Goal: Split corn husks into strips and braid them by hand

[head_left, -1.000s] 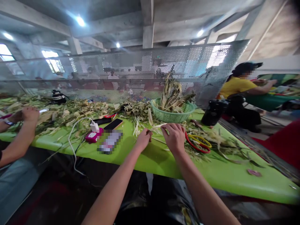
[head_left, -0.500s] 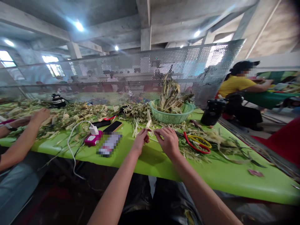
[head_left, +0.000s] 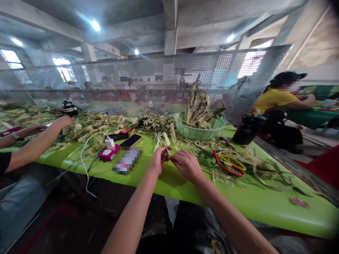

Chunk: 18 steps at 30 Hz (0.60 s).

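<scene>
My left hand (head_left: 159,160) is closed around a pale piece of plant husk (head_left: 166,139), which sticks up above the fingers. A small dark reddish bit shows at those fingers, too small to name. Close beside it, my right hand (head_left: 186,164) is closed, its fingertips pinched at the lower end of the husk; the exact grip is hidden. Another pale husk strip (head_left: 173,133) lies just beyond the hands. Scissors with red and yellow handles (head_left: 230,164) rest right of my right hand, among green plant scraps.
A green basket (head_left: 197,133) with dried stalks stands behind. Left are two phones (head_left: 131,140), a magenta power strip (head_left: 106,154) with a white charger and cable, and a co-worker's arm (head_left: 39,141). A black container (head_left: 248,128) stands right; another person (head_left: 280,93) sits farther off.
The view has shifted slightly, moving the scene rightward. My right hand's fingers have curled in tighter, close against the left hand. The co-worker's arm at left has reached further right.
</scene>
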Tool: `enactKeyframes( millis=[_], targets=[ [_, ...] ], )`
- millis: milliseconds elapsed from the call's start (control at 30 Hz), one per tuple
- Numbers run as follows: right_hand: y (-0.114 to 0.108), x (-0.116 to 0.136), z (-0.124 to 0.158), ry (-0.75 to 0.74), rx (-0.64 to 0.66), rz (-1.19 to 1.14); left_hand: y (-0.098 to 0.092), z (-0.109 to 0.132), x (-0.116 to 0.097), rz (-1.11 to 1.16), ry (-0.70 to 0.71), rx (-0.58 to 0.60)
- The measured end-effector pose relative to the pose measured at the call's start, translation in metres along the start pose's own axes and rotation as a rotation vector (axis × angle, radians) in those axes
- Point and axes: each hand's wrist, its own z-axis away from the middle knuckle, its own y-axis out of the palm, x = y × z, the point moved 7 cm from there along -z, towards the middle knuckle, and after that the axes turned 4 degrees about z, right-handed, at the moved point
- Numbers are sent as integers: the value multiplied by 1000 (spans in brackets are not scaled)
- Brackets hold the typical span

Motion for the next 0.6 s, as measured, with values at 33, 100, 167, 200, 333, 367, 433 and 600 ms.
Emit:
enactKeyframes(
  millis=[33,100,167,200,333,367,433,600],
  targets=[
    [1,-3,0,22,11,-49,1,1,-1,-32,8,9],
    [1,-13,0,102,7,-189,5,4,-6,-138,53,24],
    [0,-30,3,256,-38,-348,9,7,-8,-266,100,40],
    [1,-40,5,352,-70,-437,12,9,-9,-331,116,54],
    [10,-71,15,659,-188,-848,24,14,-6,-541,158,156],
    [13,-73,16,690,-197,-933,26,15,-5,-578,164,178],
    [17,-76,17,724,-211,-1046,28,15,-3,-644,168,207],
    [20,-81,21,776,-275,-1180,27,13,-1,-717,164,219]
  ],
)
